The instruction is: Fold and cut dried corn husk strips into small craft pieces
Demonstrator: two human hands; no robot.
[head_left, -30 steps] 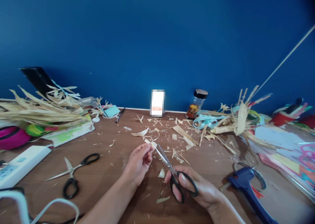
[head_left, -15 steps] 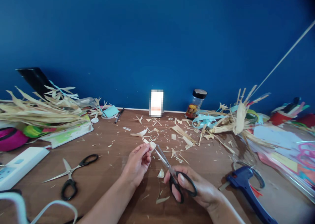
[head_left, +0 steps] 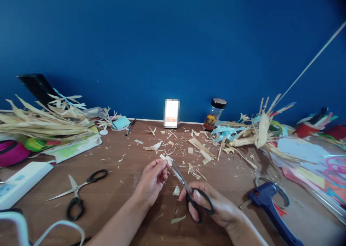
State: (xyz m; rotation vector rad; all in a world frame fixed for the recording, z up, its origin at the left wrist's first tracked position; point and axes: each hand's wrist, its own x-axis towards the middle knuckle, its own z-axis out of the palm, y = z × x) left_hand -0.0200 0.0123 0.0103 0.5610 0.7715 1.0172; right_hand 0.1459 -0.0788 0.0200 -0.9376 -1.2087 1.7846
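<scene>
At the far left of the brown wood-grain table (head_left: 116, 195) lies a white rectangular power strip (head_left: 25, 184); behind it are a magenta rounded pouch (head_left: 13, 153) and a loose bundle of straw-coloured dried husks (head_left: 40, 125). A black flat panel (head_left: 36, 87) leans at the blue wall (head_left: 135, 58). Nearer the front, steel scissors with black looped handles (head_left: 76, 189) lie with blades spread. A light-blue paper pad (head_left: 121, 123) and a dark slim pen (head_left: 131, 127) lie near the wall.

At centre, the left hand (head_left: 154, 175) is raised above the table, its thumb and forefinger closed in a pinch on a small cream-coloured flat piece (head_left: 166, 159); the other fingers curl loosely beneath. The tips of a second pair of black-handled steel scissors (head_left: 178, 174) reach this piece, their blades nearly together; whether they grip it cannot be told. The right hand (head_left: 213, 199) holds these scissors, fingers bent around the handle loops.

Beyond the hands, pale husk scraps (head_left: 198, 145) litter the table. Farther right stand a clear jar with a black lid (head_left: 211, 120), light-blue curled ribbon (head_left: 227, 132) beside it, a dark-blue glue gun (head_left: 266, 195) lying in front, and a red cup of pens (head_left: 305, 130).
</scene>
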